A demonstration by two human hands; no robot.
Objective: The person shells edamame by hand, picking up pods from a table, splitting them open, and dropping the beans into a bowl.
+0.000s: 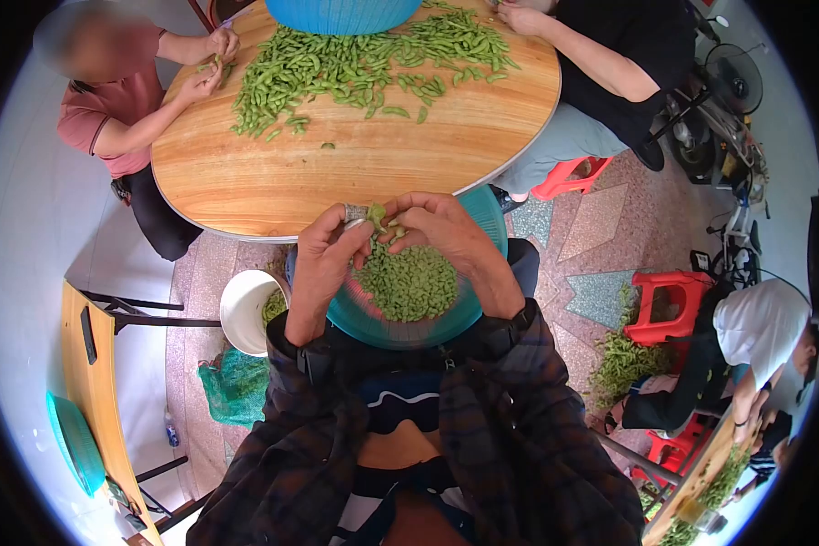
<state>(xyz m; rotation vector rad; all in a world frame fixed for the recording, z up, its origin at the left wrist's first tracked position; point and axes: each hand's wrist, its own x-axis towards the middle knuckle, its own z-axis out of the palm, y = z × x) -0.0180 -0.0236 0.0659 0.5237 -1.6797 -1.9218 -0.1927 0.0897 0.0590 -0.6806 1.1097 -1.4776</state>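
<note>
Both my hands are raised over a teal basin on my lap, which holds a heap of shelled green beans. A green pod is pinched between them. My left hand, with a grey wrap on one finger, is closed on the pod from the left. From the right, the curled fingers of my right hand meet it, thumb and forefinger near the pod. Just beyond, a pile of green pods lies on the round wooden table.
A blue basin stands at the table's far edge. People sit at left and right. A white bucket and green mesh bag are at my left; red stools and floor pods at my right.
</note>
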